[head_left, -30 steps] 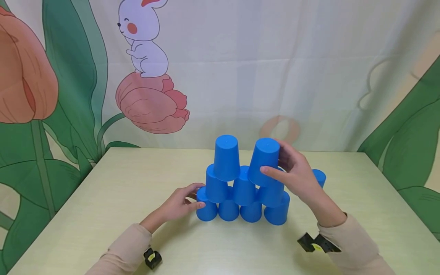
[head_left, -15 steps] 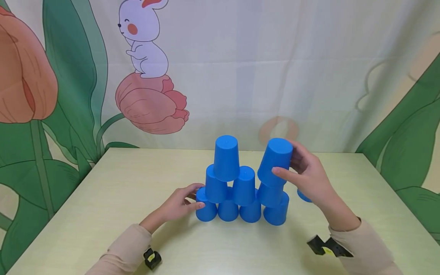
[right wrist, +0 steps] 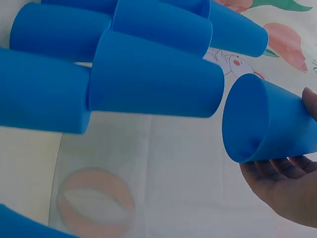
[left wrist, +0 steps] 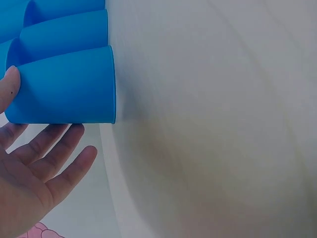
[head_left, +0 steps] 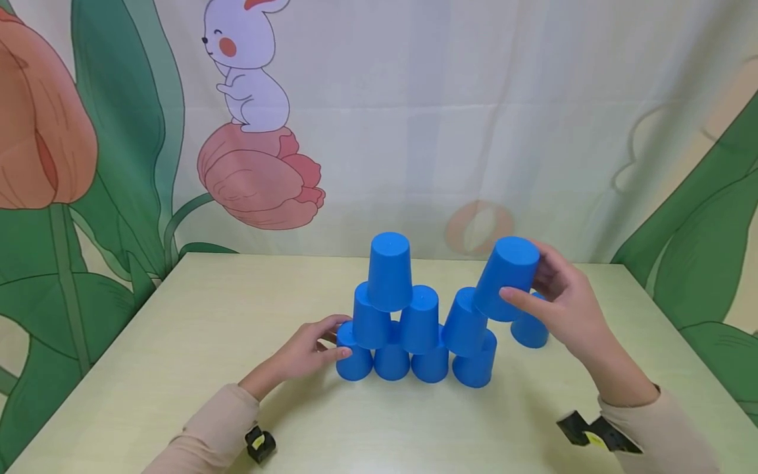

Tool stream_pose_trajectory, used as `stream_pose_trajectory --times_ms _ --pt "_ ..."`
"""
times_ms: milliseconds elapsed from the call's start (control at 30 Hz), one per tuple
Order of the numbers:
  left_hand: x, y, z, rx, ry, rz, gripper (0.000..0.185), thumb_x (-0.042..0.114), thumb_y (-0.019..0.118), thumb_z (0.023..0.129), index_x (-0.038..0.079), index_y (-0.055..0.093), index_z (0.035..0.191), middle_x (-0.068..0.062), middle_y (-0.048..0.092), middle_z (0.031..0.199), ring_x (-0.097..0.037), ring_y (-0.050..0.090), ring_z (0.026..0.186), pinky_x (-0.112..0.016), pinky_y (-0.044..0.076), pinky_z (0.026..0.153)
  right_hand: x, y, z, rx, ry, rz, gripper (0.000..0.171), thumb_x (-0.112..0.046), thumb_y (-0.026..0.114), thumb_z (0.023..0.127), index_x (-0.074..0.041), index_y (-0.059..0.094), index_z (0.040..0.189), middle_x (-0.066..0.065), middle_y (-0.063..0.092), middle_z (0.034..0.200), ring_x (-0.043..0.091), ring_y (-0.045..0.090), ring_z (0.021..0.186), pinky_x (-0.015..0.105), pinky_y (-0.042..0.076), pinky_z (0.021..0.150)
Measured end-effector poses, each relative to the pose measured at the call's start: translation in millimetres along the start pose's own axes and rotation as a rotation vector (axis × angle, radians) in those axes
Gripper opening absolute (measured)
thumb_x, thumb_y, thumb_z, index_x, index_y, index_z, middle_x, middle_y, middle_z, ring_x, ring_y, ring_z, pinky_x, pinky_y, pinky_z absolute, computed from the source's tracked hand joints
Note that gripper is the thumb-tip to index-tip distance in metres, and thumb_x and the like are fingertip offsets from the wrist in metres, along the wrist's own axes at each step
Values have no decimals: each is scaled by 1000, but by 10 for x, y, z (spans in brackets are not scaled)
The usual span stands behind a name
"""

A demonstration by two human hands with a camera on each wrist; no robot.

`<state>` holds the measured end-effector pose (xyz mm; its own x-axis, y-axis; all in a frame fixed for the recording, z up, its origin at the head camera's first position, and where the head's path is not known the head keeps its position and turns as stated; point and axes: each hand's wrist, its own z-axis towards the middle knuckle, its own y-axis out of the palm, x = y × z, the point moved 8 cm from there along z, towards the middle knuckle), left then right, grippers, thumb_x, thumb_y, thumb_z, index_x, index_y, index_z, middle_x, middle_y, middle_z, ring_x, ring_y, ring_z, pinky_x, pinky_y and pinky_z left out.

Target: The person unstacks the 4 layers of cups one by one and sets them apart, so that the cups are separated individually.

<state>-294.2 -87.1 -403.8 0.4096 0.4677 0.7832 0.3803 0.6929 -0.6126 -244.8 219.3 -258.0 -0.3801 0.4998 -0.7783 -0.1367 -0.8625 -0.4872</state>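
Blue cups stand upside down in a stepped stack: several in the bottom row, three in the middle row, and one top cup (head_left: 389,273) at the upper left. My left hand (head_left: 309,352) holds the lower-left cup (left wrist: 64,89) between thumb and fingers, the thumb on its near side. To the right of the stack, my right hand (head_left: 559,306) grips a raised cup (head_left: 508,280), tilted, its open mouth (right wrist: 246,119) showing in the right wrist view. That cup is close beside the right middle-row cup (head_left: 464,322), which leans slightly.
Another blue cup (head_left: 530,326) stands on the table behind my right hand, partly hidden by it. The pale wooden table (head_left: 379,428) ends at a curtain (head_left: 379,131) printed with a rabbit and tulips. Dark wrist devices (head_left: 259,444) sit by both sleeves.
My right hand has carried its cup to the right, from over the stack's right middle-row cup to beyond its edge. The left hand has stayed in place.
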Motion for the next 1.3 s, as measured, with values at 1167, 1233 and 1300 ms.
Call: stream_pose_trajectory --times_ms 1167,1233,1300 --pt "-26 -12 9 -1 -9 12 51 27 61 87 5 44 130 -15 56 119 -34 56 102 -41 50 78 574 -639 -121 110 139 -163 66 -20 66 84 -14 32 140 18 45 127 13 49 106 11 43 79" --pt "-26 -11 8 0 -11 11 51 26 62 87 6 44 130 -15 56 119 -33 56 102 -41 50 78 602 -668 -128 114 155 -174 68 -21 66 84 -14 30 141 21 44 129 22 49 110 19 44 85" --pt "-26 -9 4 0 -12 10 51 26 62 87 6 44 130 -15 56 119 -33 56 102 -41 50 78 636 -695 -136 115 172 -185 69 -22 65 85 -13 28 142 23 42 130 31 47 113 28 44 90"
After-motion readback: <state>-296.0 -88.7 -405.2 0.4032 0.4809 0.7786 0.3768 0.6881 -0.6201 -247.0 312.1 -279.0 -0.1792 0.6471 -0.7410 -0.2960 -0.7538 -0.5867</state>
